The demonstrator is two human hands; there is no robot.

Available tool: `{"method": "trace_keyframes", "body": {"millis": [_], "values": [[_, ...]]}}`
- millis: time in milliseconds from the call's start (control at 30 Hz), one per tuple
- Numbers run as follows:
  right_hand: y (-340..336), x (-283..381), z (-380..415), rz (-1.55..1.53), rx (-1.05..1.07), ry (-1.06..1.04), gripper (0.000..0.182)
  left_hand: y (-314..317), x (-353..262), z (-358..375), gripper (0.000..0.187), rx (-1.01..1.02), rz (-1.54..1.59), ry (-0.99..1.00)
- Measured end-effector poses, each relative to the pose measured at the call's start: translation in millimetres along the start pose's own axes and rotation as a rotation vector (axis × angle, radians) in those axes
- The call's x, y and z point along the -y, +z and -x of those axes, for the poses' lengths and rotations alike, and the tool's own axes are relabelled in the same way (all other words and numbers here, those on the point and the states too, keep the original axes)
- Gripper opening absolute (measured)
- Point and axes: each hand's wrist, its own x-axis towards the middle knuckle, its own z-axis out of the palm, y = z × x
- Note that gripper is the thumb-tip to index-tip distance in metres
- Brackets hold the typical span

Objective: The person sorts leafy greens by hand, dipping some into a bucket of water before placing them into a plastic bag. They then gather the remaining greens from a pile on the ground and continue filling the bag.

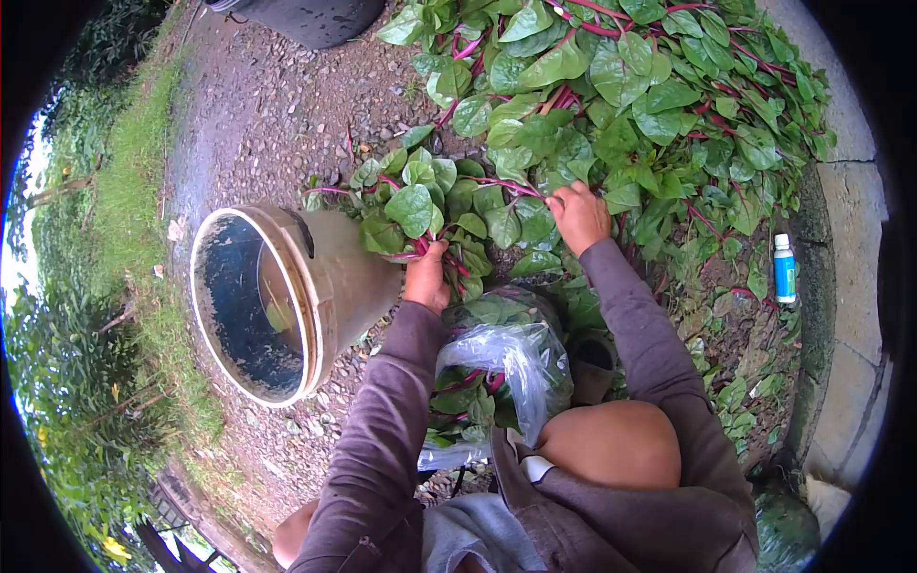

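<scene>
My left hand [427, 278] is closed around the red stems of a bunch of leafy greens [411, 208], just right of the bucket. Over at the edge of a large heap of greens [621, 72], my right hand [579, 218] pinches red-purple stems whose leaves reach toward the left bunch. Below my hands stands a clear plastic bag [521, 358] with more leaves and red stems inside. The tips of several fingers are hidden by stems and leaves.
A large pale bucket [349, 272] with some water and a leaf inside lies left. A dark container [330, 21] is at the top. A small blue and white bottle [784, 270] stands near the concrete edge [850, 248] at right. Grass [143, 143] borders the gravel.
</scene>
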Motion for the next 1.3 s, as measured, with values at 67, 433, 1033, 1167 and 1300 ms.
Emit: {"method": "trace_keyframes", "body": {"millis": [67, 433, 1033, 1167, 1300], "values": [[2.8, 4.5, -2.7, 0.055, 0.107, -0.067, 0.018, -0.4, 7.7, -1.4, 0.029, -0.002, 0.017, -0.017], [-7.4, 85.5, 67.9, -0.422, 0.083, -0.242, 0.014, 46.0, 14.5, 28.2, 0.021, 0.227, 0.052, -0.284], [-96.8, -64.4, 127.3, -1.043, 0.027, 0.470, 0.005, 80.2, 44.1, 64.4, 0.028, 0.191, -0.054, 0.060], [-101.2, -70.0, 130.8, -1.063, -0.085, 0.501, 0.010, 77.9, 48.9, 63.5, 0.030, 0.200, -0.022, 0.071], [-151.8, -63.3, 121.0, -0.787, -0.147, 0.369, 0.014, 78.3, 47.3, 67.1, 0.028, 0.194, -0.016, 0.065]]}}
